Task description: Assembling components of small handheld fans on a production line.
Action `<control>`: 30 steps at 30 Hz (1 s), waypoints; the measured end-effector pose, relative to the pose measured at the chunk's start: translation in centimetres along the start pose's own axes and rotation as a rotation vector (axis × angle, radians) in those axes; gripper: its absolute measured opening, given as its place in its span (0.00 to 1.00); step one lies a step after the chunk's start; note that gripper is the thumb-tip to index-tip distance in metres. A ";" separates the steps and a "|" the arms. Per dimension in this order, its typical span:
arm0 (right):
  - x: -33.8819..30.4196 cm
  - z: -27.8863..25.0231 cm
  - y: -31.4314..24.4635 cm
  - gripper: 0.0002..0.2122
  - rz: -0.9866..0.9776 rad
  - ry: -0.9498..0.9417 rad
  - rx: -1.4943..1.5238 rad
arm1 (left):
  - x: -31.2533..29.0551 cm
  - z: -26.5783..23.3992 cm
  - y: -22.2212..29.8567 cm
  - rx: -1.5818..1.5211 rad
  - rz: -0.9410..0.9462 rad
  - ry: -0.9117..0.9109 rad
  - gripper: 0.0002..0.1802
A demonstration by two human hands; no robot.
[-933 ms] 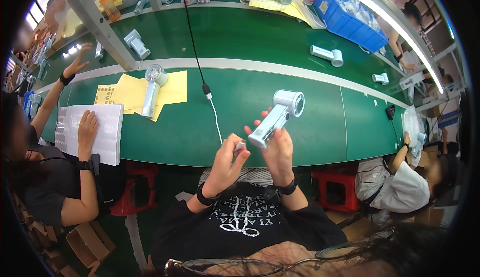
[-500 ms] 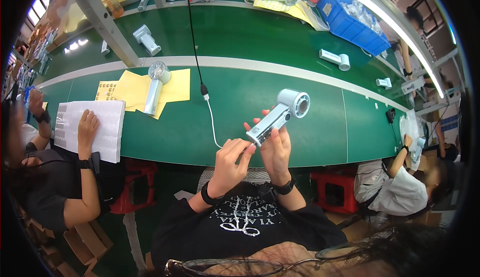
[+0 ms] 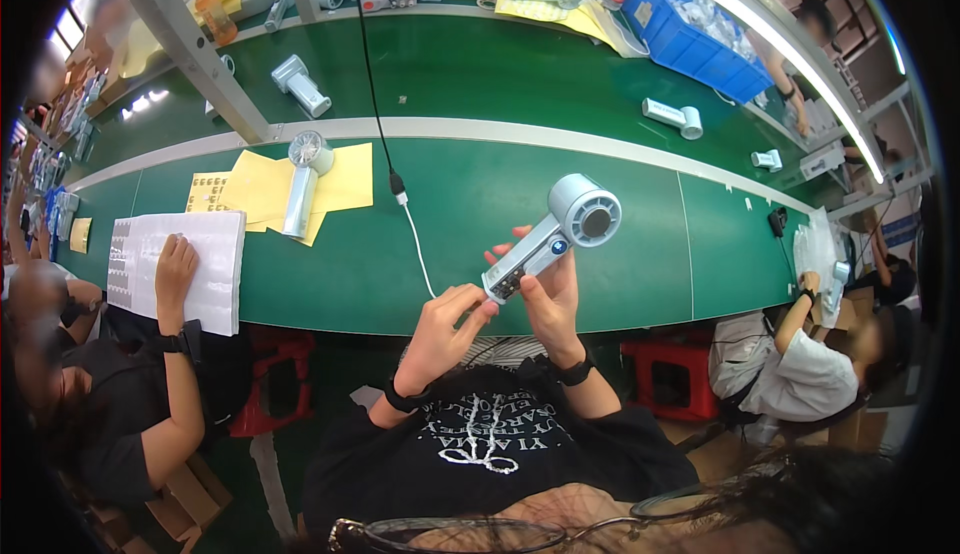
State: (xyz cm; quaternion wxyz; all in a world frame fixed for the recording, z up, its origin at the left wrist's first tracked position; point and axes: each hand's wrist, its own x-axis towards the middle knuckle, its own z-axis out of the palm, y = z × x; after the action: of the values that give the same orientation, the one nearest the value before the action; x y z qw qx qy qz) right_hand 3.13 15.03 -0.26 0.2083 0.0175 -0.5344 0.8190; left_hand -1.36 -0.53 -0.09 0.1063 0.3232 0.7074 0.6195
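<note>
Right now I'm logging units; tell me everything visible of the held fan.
This pale blue, plastic-looking fan has a round, vented, dark-centred head; its handle bears a blue disc and dark lower section. It tilts head-up, rightward, above the green table. The right hand grips the handle; the left hand is at its lower end, partly hiding it.

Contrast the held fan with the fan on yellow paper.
The held fan is in the right hand; the other fan lies on yellow paper. The left hand is at the held fan's base; no hand touches the other fan. Both are pale, with round heads.
</note>
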 end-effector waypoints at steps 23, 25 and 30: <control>-0.3 -6.6 -5.4 0.43 -0.359 -0.395 -1.329 | -1.1 -2.2 -2.0 -0.503 -0.051 -0.034 0.07; 1.0 -5.9 -7.9 0.45 -0.255 -0.357 -1.401 | -1.4 -2.5 -2.6 -0.632 -0.167 -0.035 0.07; 4.2 -4.8 -9.8 0.49 -0.466 -0.343 -1.062 | -1.0 -2.4 -3.4 -0.683 -0.218 -0.086 0.08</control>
State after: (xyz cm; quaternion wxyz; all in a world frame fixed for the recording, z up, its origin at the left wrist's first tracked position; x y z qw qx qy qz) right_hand 3.80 23.98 7.29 0.2735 0.1595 -0.8783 0.3584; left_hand -3.04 -3.10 -3.03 0.3033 0.2173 0.4850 0.7910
